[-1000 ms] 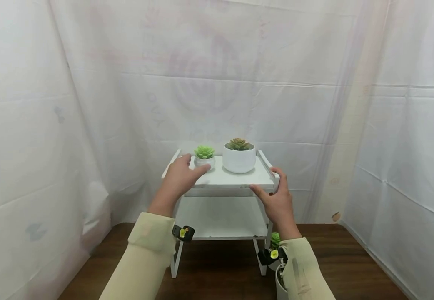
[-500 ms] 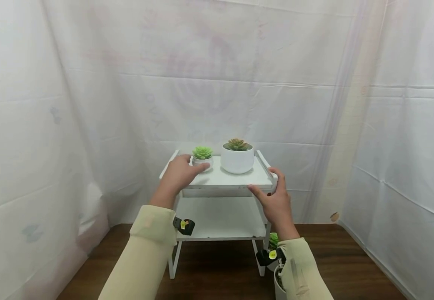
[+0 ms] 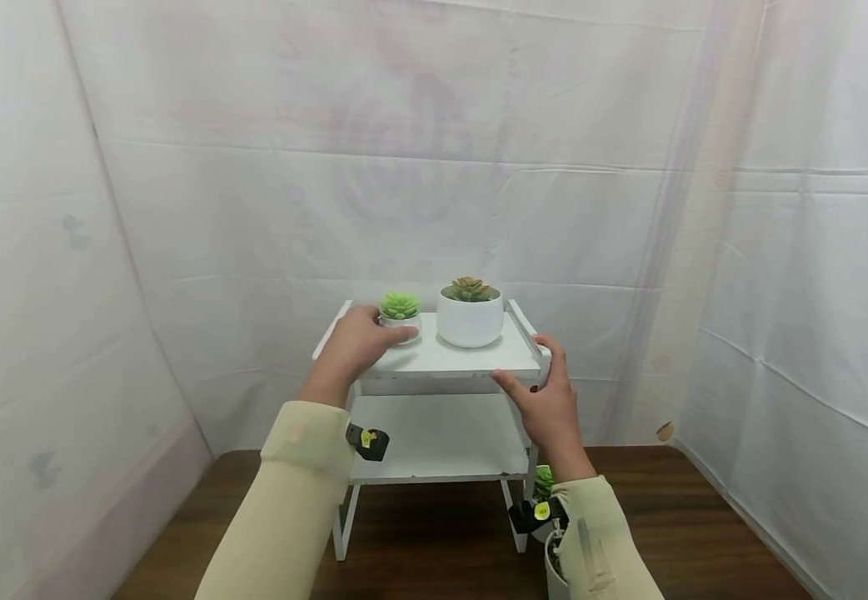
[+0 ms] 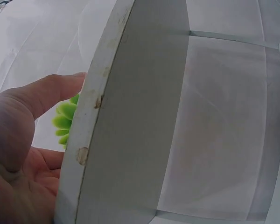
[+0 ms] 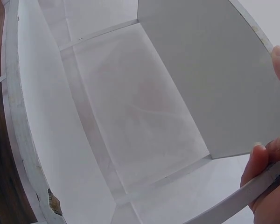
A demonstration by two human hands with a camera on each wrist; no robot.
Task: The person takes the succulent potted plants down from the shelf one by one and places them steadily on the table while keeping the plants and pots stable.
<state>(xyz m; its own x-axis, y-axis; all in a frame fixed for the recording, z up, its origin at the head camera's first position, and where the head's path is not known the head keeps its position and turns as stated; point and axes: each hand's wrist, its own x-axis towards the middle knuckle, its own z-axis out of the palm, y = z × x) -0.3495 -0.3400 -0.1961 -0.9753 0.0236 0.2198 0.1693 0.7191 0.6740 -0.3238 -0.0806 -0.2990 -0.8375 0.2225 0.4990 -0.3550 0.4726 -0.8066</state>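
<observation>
Both the small pot and the large pot hold succulents on the rack's top shelf, small left, large right. The left hand grasps the small pot, thumb on its near side; the right hand grips the rack's near right corner (the edges are chipped). Right of the rack, a white pot and another plant, partly hidden, stand on the worktop.

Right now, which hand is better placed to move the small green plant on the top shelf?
Probably left: the left grip is around the small pot, while the right grip holds the white shelf.
</observation>
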